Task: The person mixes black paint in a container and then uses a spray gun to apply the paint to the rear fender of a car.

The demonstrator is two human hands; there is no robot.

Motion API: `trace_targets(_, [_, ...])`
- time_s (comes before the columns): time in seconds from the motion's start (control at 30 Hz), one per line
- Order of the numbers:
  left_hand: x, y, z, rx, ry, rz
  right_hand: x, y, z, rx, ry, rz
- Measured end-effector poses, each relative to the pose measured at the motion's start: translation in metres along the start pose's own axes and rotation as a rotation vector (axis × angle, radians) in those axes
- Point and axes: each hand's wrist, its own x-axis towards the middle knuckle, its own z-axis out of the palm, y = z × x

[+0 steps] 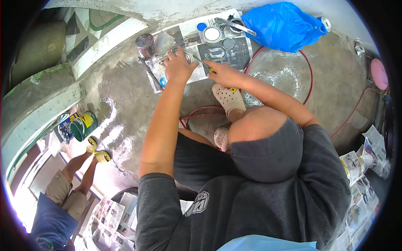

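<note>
My left hand (pixel 179 67) rests over a small metal can (pixel 189 57), fingers curved around its rim and holding it on the newspaper (pixel 201 74). A screwdriver with a yellow handle (pixel 212 70) is gripped in my right hand (pixel 224 76). Its thin shaft slants up and left to the can's rim. Much of the can is hidden under my left hand. Beside it to the left stand a dark paint-stained jar (pixel 145 45) and a dark brush-like stick (pixel 149 72). Above right are a white-topped can (pixel 212 34) and an opened can with a paintbrush (pixel 235 26) across it.
A blue plastic bag (pixel 282 27) sits at the back beside the wall. A red hose (pixel 311 71) loops over the concrete floor near my clog (pixel 228 98). At left, another person (pixel 69 184) stands near a green tin (pixel 83 126). More newspaper (pixel 360 201) lies at right.
</note>
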Motion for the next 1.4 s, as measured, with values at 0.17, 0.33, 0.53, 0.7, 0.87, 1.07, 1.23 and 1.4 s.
trace_targets(0.17, [0.005, -0.001, 0.007, 0.005, 0.066, -0.032, 0.010, 0.007, 0.008, -0.080, 0.032, -0.065])
trace_targets(0.33, [0.007, 0.003, 0.009, 0.003, 0.070, -0.071, 0.026, 0.004, 0.020, -0.249, 0.013, 0.001])
trace_targets(0.53, [0.007, 0.009, 0.007, -0.012, 0.068, -0.079, 0.036, 0.057, 0.014, 0.548, -0.321, 0.046])
trace_targets(0.7, [0.003, 0.001, 0.005, -0.034, 0.063, -0.036, 0.044, 0.070, 0.034, 0.473, -0.203, -0.040])
trace_targets(0.87, [0.001, 0.000, 0.007, -0.039, 0.084, -0.004, 0.043, 0.066, 0.003, 0.165, -0.124, -0.074])
trace_targets(1.07, [0.005, -0.004, 0.005, -0.058, 0.111, 0.045, 0.043, 0.047, -0.013, 0.724, -0.503, 0.120])
trace_targets(1.23, [0.008, -0.002, -0.002, -0.120, 0.028, 0.021, 0.051, 0.060, -0.011, 0.491, -0.419, 0.054])
trace_targets(1.4, [0.014, -0.035, -0.007, -0.299, 0.078, 0.222, 0.043, 0.065, 0.011, 0.292, -0.084, -0.043])
